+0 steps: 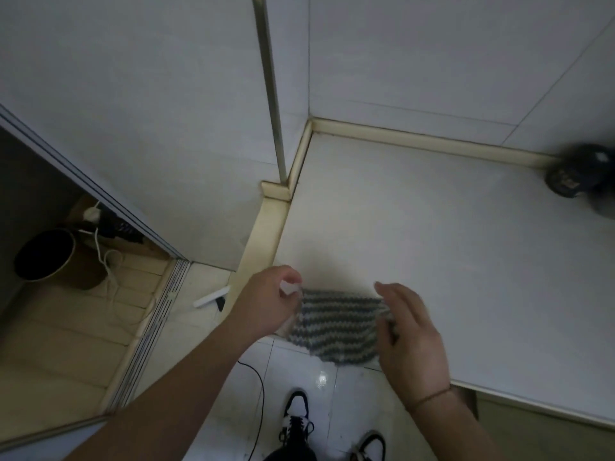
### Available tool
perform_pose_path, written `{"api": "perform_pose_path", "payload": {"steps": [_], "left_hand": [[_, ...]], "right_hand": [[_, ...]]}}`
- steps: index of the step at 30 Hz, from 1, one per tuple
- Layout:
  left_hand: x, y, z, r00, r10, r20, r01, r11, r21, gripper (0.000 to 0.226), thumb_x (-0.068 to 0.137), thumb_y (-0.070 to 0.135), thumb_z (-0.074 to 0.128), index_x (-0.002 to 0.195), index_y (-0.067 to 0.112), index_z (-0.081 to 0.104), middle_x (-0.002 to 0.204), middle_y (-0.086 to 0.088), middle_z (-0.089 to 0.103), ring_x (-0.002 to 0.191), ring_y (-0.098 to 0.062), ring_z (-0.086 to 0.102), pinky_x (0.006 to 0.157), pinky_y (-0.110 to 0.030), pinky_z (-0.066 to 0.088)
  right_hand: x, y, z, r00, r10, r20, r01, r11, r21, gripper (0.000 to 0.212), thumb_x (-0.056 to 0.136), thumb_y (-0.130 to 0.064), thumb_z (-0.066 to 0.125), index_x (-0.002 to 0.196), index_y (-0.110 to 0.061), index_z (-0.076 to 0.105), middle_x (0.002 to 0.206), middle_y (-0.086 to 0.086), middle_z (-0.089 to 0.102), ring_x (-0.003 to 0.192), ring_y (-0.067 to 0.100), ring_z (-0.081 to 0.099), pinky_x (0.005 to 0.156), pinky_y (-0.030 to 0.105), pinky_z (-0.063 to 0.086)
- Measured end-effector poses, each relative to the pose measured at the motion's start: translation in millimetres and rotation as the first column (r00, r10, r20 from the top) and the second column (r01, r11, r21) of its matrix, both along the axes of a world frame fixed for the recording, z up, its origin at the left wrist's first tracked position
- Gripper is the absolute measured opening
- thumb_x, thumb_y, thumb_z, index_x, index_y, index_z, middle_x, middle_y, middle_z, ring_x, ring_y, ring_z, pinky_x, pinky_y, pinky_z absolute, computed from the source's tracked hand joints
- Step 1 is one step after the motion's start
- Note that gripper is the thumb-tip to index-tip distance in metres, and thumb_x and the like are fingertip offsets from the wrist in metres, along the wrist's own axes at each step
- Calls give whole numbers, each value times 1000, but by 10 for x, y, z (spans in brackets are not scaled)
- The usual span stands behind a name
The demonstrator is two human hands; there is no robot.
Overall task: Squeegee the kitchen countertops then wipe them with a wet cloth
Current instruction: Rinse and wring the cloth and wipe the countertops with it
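So they're at the cloth stage by the look of it: a grey-and-white striped cloth (pixel 336 324) sits right at the near corner of the white tabletop (pixel 432 247), with its lower part drooping over the front edge toward the floor. The left hand (pixel 269 302) has its fingers curled round the cloth's left end, at about 9 o'clock of it, with a whitish bit bunched up in the grip. The right hand (pixel 407 331) is on the right end at 3 o'clock, thumb and fingers seemingly pinching the fabric, though the other fingers are fairly straight, so I wouldn't swear how firm that hold is. If it were me, I'd spread it flat between both hands first, pull the hanging part back onto the surface, then wipe in long overlapping passes from the back trim toward the front so nothing gets pushed into the wall corner at 11 o'clock. Can't tell from here whether the cloth is actually wet. A white squeegee-looking tool (pixel 213 297) lies on the floor at about 9 o'clock of the left hand. Containers: a dark round bin (pixel 46 256) down at the far left, inside too dark to see, and a blurry dark jar-ish thing (pixel 579 176) at 2 o'clock by the wall, contents unknown.
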State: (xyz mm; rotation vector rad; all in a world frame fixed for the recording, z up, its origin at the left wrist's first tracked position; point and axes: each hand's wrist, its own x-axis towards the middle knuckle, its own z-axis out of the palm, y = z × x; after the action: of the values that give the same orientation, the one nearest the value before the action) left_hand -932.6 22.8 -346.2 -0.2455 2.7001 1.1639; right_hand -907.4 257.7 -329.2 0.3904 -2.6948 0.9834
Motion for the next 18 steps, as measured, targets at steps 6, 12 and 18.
{"api": "perform_pose_path", "payload": {"steps": [6,12,18], "left_hand": [[136,-25,-46,993,95,-66,-88,991,105,12,91,19,63,102,24,63,94,14,65,77,2,60,70,-11,46],[411,85,-234,983,-2,-183,1,1000,-4,31,89,39,60,117,26,55,102,16,58,85,-2,52,74,-17,42],[271,160,-318,976,-122,-179,86,977,-197,38,86,40,60,121,25,56,114,7,57,105,-12,49,88,-24,43]], "right_hand": [[20,-471,-113,965,258,43,-259,966,15,39,92,-35,49,129,-23,55,126,-2,62,98,15,66,69,27,58],[112,38,-542,999,-22,-39,28,987,160,28,87,-26,53,99,-10,73,101,4,71,89,29,61,87,26,43],[21,-233,-485,983,185,13,-183,957,226,15,80,-36,66,84,-23,73,80,-7,67,73,18,58,58,30,48]]}}
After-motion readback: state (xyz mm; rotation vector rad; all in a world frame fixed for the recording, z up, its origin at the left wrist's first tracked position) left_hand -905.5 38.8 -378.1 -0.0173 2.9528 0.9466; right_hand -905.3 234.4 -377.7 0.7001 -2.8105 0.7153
